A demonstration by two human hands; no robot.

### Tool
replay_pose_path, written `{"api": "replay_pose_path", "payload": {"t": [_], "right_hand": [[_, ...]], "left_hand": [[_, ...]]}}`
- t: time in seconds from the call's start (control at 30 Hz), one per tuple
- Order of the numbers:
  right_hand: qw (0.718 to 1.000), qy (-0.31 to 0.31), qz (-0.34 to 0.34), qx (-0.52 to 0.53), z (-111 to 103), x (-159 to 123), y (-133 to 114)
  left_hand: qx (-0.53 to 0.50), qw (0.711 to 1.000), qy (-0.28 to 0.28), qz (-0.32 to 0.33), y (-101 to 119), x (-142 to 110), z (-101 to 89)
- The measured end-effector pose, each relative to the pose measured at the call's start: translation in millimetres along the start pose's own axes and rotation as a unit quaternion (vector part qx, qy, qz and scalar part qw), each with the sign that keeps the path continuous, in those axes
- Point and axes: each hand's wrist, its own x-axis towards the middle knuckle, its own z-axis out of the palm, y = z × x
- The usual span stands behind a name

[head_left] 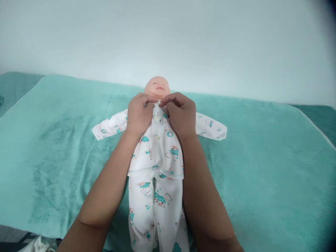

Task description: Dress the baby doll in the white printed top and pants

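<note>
A baby doll (pixel 156 84) lies on its back, head toward the wall. It wears a white printed jacket (pixel 147 154) with teal trim and matching trousers (pixel 168 210). Both sleeves stretch out sideways. At the collar, my left hand (pixel 141 113) pinches the jacket's edge from one side. Across from it, my right hand (pixel 181 113) pinches the other side of the neck opening. A button (pixel 157 138) shows lower on the front, and another sits just below my fingers. Exactly what lies between my fingertips is partly hidden.
A teal plush blanket (pixel 257 168) spreads under the doll, with wrinkles at the left. Behind it rises a pale wall (pixel 168 38). White cloth (pixel 39 244) and a dark frame show at the lower left corner.
</note>
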Motion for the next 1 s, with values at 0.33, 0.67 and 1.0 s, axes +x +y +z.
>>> {"api": "replay_pose_path", "payload": {"t": [0.33, 0.67, 1.0], "right_hand": [[0.997, 0.030, -0.025, -0.070, -0.8, -1.2, -3.0], [0.998, -0.004, -0.012, -0.062, -0.8, 1.1, -0.9], [1.000, 0.004, -0.001, -0.021, 0.5, 1.7, -0.2]], "left_hand": [[0.043, 0.999, 0.007, -0.008, 1.3, -0.5, 0.8], [0.021, 1.000, -0.001, -0.001, -2.5, 0.6, 0.7], [-0.020, 0.999, 0.003, 0.050, -0.7, -0.6, -1.1]]}}
